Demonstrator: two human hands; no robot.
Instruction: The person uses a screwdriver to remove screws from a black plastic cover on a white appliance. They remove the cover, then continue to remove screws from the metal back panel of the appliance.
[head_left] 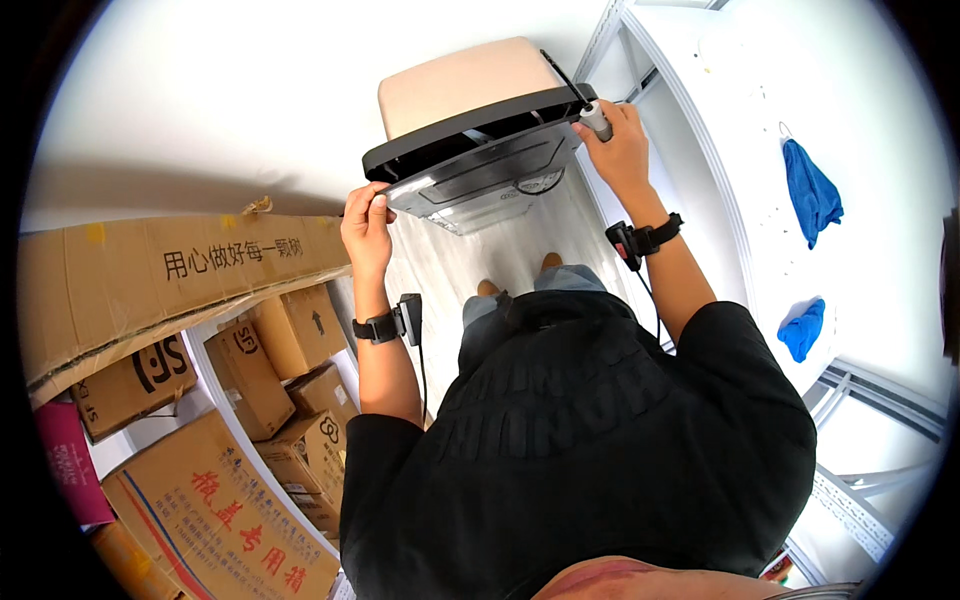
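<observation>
Ahead of me stands a rounded beige housing (pixel 465 85) with a thick black rim (pixel 440 140). A dark, glossy panel (pixel 480 170) hangs from the rim at a tilt, with a dark gap between the two. My left hand (pixel 368 225) is closed on the panel's left corner, thumb on the near side. At the opposite corner, my right hand (pixel 620 150) grips a screwdriver (pixel 596 120) by its light grey handle; its dark shaft points up and away past the housing. The right fingers are also at the panel's edge. The inside of the housing is mostly hidden.
A long cardboard box (pixel 200 260) lies on top of the left shelves, which hold several cartons (pixel 225 510) and a magenta box (pixel 72 462). A white metal-framed rack (pixel 690 120) and a white surface with blue cloths (pixel 812 195) flank my right. Cables run from both wristbands.
</observation>
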